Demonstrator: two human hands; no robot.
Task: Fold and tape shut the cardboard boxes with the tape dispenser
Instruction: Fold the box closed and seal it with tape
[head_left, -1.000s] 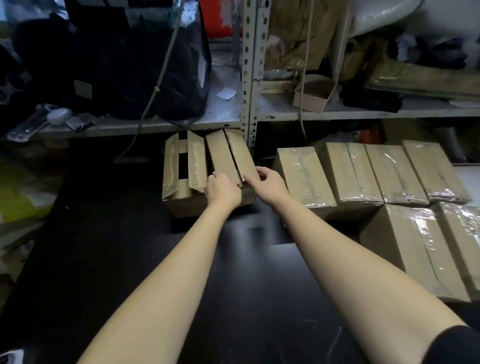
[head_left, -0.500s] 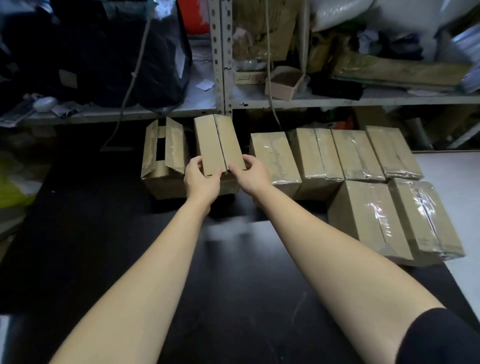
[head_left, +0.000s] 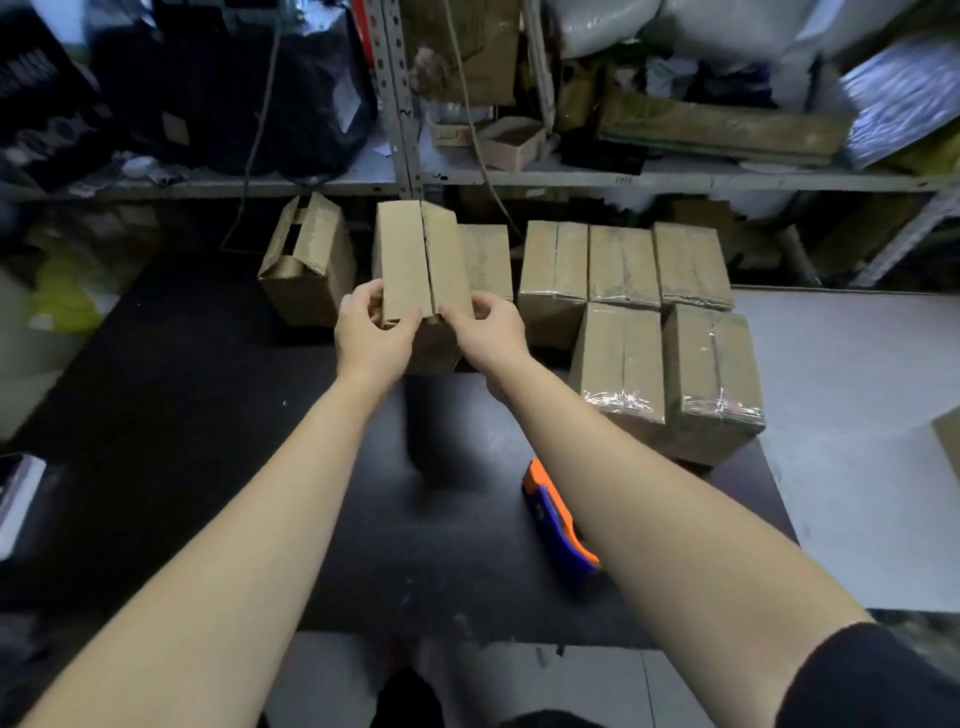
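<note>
Half a second ago the box (head_left: 415, 254) sat back in the row with the hands just closing on its near end; now it has come out of the row towards the person and stands clear of its neighbours, covering part of the wrapped box at its three o'clock; whether its base has left the black table (head_left: 208, 415) I cannot tell. The left hand (head_left: 371, 338) pinches the near left corner, thumb on the top flap and fingers curled down the side; the right hand (head_left: 491, 332) does the same on the near right corner; the hands are apart, one on each side of the middle seam.

The two top flaps are folded down and meet, but no tape shows on that seam; so the folding looks done and the sealing is still to come. The tape dispenser (head_left: 553, 519), orange and blue, lies untouched on the table at the box's five o'clock, partly hidden under the right forearm; one hand will have to let go to fetch it, and the flaps may spring up when it does.

At nine o'clock another box (head_left: 311, 260) gapes open; from two to four o'clock the taped boxes (head_left: 623, 265) sit packed together.
</note>
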